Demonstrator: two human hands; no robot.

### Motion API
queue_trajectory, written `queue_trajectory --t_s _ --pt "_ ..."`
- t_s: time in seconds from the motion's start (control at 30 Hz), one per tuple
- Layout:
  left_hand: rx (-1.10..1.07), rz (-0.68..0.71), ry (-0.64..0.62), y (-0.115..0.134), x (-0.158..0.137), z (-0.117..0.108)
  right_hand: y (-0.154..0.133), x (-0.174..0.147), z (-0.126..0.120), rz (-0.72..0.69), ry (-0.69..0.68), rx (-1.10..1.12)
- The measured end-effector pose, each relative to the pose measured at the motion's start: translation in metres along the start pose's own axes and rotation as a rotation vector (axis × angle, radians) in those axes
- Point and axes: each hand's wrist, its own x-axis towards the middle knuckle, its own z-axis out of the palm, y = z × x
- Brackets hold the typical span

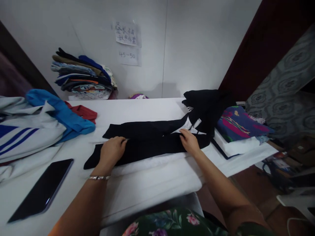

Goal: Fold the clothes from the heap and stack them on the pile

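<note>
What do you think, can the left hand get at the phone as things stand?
Probably yes. The phone lies uncovered on the table, close to the left hand; only the flat end of the black garment lies partly between them.

Two grips, the left grip (112, 150) and the right grip (189, 141), are on one black garment (147, 144), which shows two long parts. One bracelet (99, 177) circles the left wrist. One surface (157, 109) carries one phone (43, 188), near left. Beyond it, on the left, are three loose garments: one grey (29, 123), one blue (62, 114), one red (85, 112). Far left stands one folded stack (85, 73), its layers too tightly pressed to count. One purple bundle (134, 96) sits far, around the middle. At right lies one pile (237, 121), its pieces uncountable. Two paper notes (128, 34) hang on the far wall.
</note>
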Motion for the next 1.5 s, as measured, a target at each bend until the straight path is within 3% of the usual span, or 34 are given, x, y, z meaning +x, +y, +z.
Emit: queue_trajectory --t_s 0.07,0.23,0.33,0.43,0.57,0.67,0.93,1.17,1.33,1.5 --pt "-0.045 -0.048 0.081 -0.003 0.001 -0.001 -0.019 0.007 0.006 -0.121 0.018 0.095" --pt "-0.136 -0.118 0.25 -0.023 0.004 -0.002 -0.053 0.033 0.022 -0.197 -0.093 0.054" --pt "-0.173 -0.177 0.303 -0.041 0.005 -0.002 -0.054 0.039 0.035 -0.222 -0.166 0.086" --pt "-0.206 -0.228 0.318 -0.059 0.006 0.001 -0.042 0.038 0.051 -0.184 -0.127 0.215" --pt "-0.255 -0.21 0.31 -0.072 0.008 0.011 -0.025 0.034 0.064 -0.117 -0.033 0.447" --pt "-0.314 -0.208 0.264 -0.074 0.009 0.021 -0.022 0.031 0.066 -0.144 0.003 0.478" --pt "-0.292 -0.216 0.122 -0.071 0.012 0.025 -0.03 0.026 0.061 -0.19 0.018 0.379" --pt "-0.275 -0.274 0.153 -0.069 0.015 0.017 -0.037 0.022 0.056 -0.203 -0.01 0.261" --pt "-0.298 -0.403 0.22 -0.074 0.011 0.01 -0.04 0.02 0.056 -0.197 0.086 0.24" --pt "-0.366 -0.53 0.088 -0.081 0.01 0.015 -0.042 0.02 0.057 -0.234 -0.002 0.153"
